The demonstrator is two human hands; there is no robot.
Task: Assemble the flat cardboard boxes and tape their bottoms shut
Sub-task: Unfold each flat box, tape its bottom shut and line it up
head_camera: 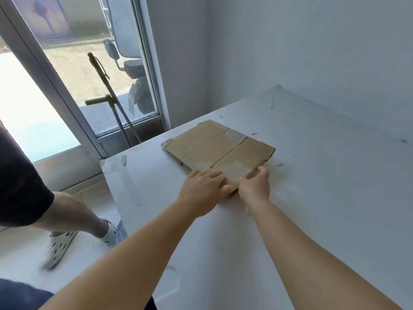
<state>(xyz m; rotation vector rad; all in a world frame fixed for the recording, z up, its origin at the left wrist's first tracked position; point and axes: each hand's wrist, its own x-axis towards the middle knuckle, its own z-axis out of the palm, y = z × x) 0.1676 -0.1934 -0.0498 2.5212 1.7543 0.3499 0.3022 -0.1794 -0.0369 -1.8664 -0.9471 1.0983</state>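
Observation:
A flat, folded brown cardboard box (218, 147) lies on the white table (312, 198), its near corner pointing toward me. My left hand (201, 186) rests on that near corner with fingers laid over the cardboard and thumb at its edge. My right hand (254, 182) grips the near right edge, fingers curled round it and partly hidden under the board. No tape is in view.
Another person's bare leg (73, 213) and white clogs (59, 247) stand on the floor at the left, close to the table's left edge. A pole with a crossbar (111, 101) leans by the glass door (67, 70). White walls close off the far side.

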